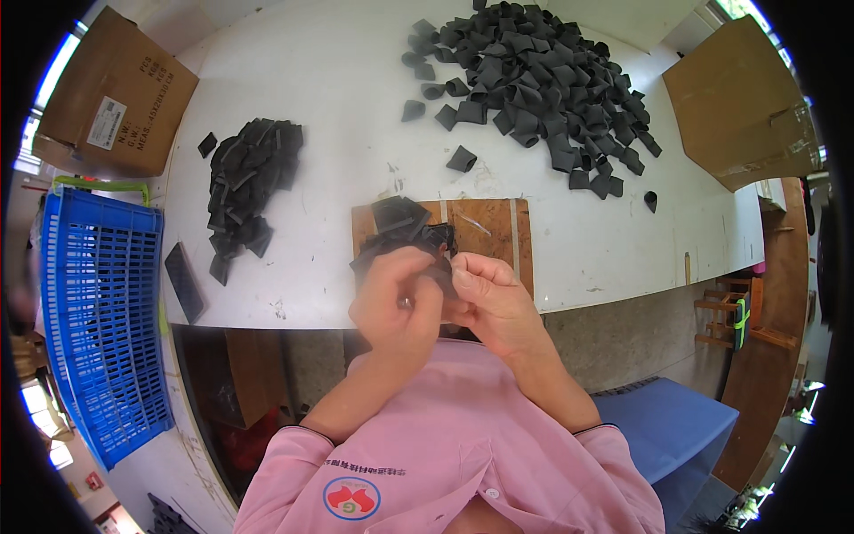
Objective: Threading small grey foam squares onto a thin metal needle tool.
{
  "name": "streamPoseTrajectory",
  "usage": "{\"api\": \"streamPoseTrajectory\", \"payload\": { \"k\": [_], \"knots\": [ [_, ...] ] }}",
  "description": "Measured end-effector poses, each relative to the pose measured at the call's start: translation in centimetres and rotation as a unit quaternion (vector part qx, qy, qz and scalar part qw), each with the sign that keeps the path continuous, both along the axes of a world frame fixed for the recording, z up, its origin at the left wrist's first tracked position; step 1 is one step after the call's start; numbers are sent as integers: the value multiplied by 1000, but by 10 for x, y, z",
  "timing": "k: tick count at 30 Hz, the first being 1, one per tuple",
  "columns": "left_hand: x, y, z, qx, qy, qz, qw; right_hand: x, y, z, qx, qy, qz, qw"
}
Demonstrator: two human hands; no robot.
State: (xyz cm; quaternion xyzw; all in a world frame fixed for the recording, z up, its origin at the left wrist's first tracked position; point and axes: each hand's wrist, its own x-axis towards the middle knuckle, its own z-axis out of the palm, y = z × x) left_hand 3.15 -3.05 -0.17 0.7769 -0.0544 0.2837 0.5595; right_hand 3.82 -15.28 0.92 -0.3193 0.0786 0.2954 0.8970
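My left hand [398,298] and my right hand [494,298] meet over the near edge of the table, fingers closed. Between them is a small black fabric-like piece [438,274], mostly covered by the fingers. My right thumb and forefinger pinch at its side, while the left fingers curl round it. A small shiny spot shows among the left fingers; I cannot tell what it is. Just beyond my left hand, several flat black pieces [398,220] lie on a brown wooden board [503,222].
A large heap of black folded loops [534,80] covers the far right of the white table [347,169]. Flat black pieces [249,173] are piled at left, near a dark phone-like slab [184,282]. Cardboard boxes [116,98] flank the table. A blue crate [107,320] stands left, a blue stool [663,427] right.
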Motion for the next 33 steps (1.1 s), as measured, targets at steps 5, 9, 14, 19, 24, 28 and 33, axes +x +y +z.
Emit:
{"api": "streamPoseTrajectory", "payload": {
  "k": [5, 9, 14, 19, 24, 28, 33],
  "knots": [
    [16, 28, 43, -544, 260, -284, 745, 27, -5, 39, -192, -186, 22, 963],
    [26, 34, 42, -656, 303, -346, 598, 44, -5, 14, -132, -193, 68, 970],
    [16, 23, 30, -375, 280, -188, 864, 38, -6, 17, -232, -214, 36, 948],
    [30, 24, 37, -52, 47, -195, 978, 22, -7, 21, -506, -472, -193, 696],
    [29, 18, 31, -123, 4, -234, 964, 12, 8, 23, -525, -529, -230, 626],
    [24, 19, 29, -429, 48, -193, 881, 16, 13, 30, -539, -535, -251, 601],
    [18, 19, 25, -450, 91, -194, 867, 21, 9, 28, -516, -567, -243, 595]
  ]
}}
